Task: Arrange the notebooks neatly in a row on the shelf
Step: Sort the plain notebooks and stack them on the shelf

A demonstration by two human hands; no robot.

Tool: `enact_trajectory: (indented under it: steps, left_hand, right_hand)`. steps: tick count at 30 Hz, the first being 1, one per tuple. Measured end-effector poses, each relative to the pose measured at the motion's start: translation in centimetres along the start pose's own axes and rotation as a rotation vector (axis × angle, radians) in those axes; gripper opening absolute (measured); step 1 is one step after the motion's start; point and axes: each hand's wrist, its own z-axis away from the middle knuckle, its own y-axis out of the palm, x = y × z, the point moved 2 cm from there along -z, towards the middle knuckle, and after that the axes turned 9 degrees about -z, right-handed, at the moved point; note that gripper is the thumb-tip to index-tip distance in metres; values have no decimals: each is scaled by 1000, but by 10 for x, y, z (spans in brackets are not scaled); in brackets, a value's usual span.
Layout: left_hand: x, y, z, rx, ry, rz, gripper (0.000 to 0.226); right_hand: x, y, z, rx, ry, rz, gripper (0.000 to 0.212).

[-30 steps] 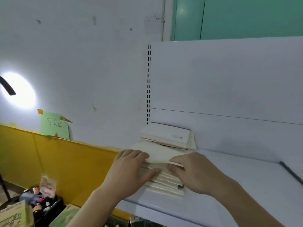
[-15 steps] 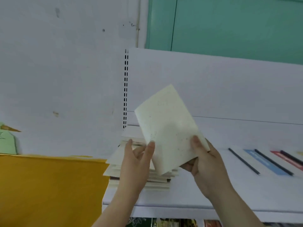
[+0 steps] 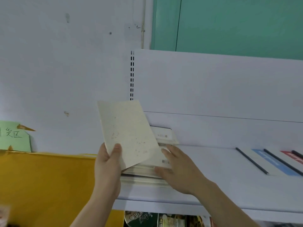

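Left hand (image 3: 107,163) pinches cream notebook (image 3: 127,133) at lower corner, raised above stack (image 3: 146,174) at shelf (image 3: 213,185) left end. Right hand (image 3: 178,171) flat, fingers straight, on stack. Notebook likely light, thin, floppy; support along spine edge.

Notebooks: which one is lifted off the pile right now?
The cream speckled notebook, held up tilted in the left hand. The others lie flat in the stack under the right hand.

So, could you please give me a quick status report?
Left hand grips one notebook. Right hand flat on stack. Shelf ahead unobstructed.
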Motion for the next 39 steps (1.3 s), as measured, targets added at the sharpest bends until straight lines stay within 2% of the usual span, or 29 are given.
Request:
enact_trajectory:
  steps: [2,3,6,7,11,14,17,20,21,23,29,33,39]
  left_hand:
    - [4,-7,2,-11,-11,2,21]
    - [5,-9,4,-9,-15,-2,21]
    - [6,-13,7,9,-16,-15,20]
    - [6,-14,8,19,-13,-20,19]
    - [4,-13,9,31,-17,-25,19]
    - [3,-11,7,32,-2,-22,18]
    - [8,0,7,25,21,-59,17]
    - [13,18,13,79,9,-76,18]
    - [14,26,16,101,3,-83,18]
    - [16,42,22,142,-9,-84,19]
    - [20,85,48,165,-9,-46,24]
    - [30,104,55,233,6,-75,23]
    - [52,143,65,495,-147,-26,18]
  right_hand:
    - [5,9,-6,109,-8,154,83]
    - [5,11,-8,123,-18,207,75]
    - [8,1,-8,-10,-90,257,30]
    - [6,-5,-6,-61,-113,247,22]
    - [-11,-39,8,-175,-38,198,22]
    - [-28,-75,18,-392,2,184,30]
    - [-37,-105,34,-571,84,-116,25]
    - [-32,-114,49,-641,149,-866,15]
    - [-27,-112,52,-632,156,-1040,14]
    - [-22,-100,53,-623,181,-1149,14]
    - [-26,-47,49,-659,357,-1088,18]
    - [-32,-36,55,-647,418,-1189,15]
    - [-71,-60,84,-643,417,-911,12]
